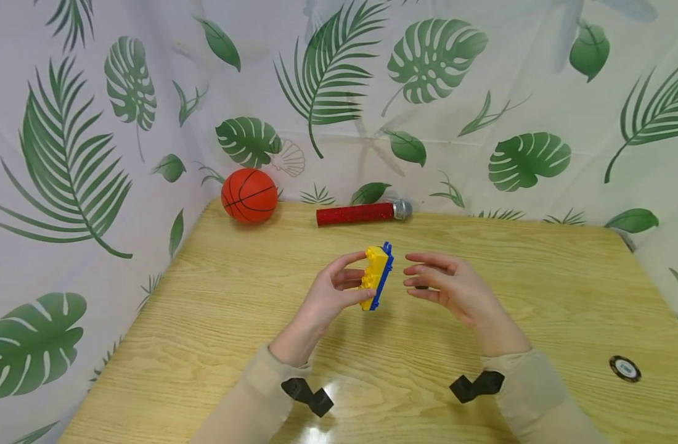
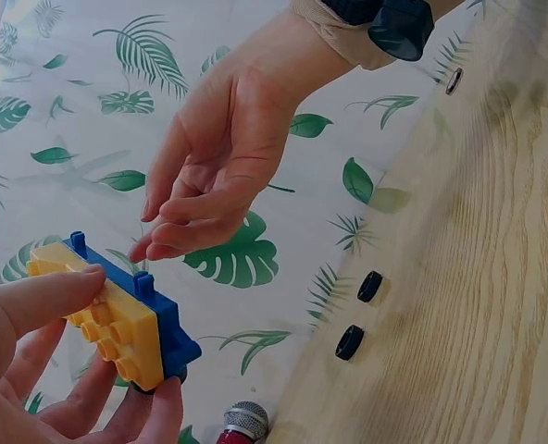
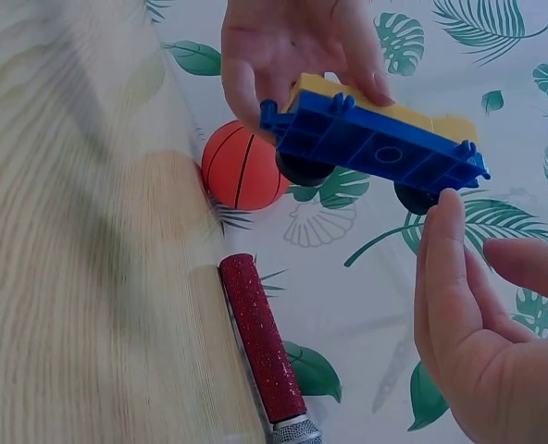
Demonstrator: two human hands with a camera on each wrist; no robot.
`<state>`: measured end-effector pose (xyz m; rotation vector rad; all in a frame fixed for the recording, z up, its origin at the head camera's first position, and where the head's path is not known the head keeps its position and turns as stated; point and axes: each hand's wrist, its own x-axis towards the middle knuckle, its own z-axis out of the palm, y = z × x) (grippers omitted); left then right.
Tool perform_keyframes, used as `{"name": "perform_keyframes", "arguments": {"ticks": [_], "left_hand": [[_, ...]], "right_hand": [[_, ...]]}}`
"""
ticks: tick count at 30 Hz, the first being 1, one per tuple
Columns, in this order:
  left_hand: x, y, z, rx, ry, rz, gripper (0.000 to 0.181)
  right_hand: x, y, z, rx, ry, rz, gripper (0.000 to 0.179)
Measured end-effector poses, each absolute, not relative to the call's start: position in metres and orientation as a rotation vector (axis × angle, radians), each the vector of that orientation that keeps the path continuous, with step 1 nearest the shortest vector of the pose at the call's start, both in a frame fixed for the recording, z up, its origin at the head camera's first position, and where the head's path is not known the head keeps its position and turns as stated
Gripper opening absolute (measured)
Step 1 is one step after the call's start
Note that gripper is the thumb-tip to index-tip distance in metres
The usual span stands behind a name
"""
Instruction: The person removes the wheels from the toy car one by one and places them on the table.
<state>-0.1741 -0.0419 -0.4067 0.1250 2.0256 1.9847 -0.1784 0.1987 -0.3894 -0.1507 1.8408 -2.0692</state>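
My left hand holds a toy building-block car above the table, thumb on one side and fingers on the other. It has a yellow studded top and a blue base with small axle pegs. In the right wrist view, black wheels show along one long side of the base, while the pegs facing the camera are bare. My right hand hovers to the right with loosely bent fingers; a fingertip overlaps the farther wheel in the right wrist view. Two loose black wheels stand on the table.
Along the back edge of the wooden table lie an orange basketball and a red glittery microphone. A black-and-white round chip lies at the right. Leaf-printed cloth stands behind and at the left.
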Motion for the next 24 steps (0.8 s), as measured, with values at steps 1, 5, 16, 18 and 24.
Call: {"name": "perform_keyframes", "arguments": {"ticks": [1,5,16,18,24], "left_hand": [[-0.1740,-0.0418,-0.4065,0.127,2.031,1.982,0.060],[-0.1737,-0.0409,-0.4061,0.141,2.027,1.988,0.061],[-0.1745,-0.0388,-0.4046,0.107,2.004,1.930,0.062],[-0.1742,-0.0386,-0.4044,0.123,1.989,1.927,0.062],[-0.1734,-0.0371,-0.4048,0.167,1.969,1.921,0.062]], "right_hand": [[-0.1782,0.1978,-0.3893,-0.154,1.835,-2.076,0.049],[-0.1782,0.1958,-0.3903,-0.184,1.802,-2.101,0.034],[-0.1768,0.1921,-0.3893,-0.182,1.820,-2.071,0.053],[-0.1759,0.1918,-0.3883,-0.188,1.818,-2.071,0.052],[-0.1739,0.1907,-0.3865,-0.196,1.816,-2.074,0.053]]}}
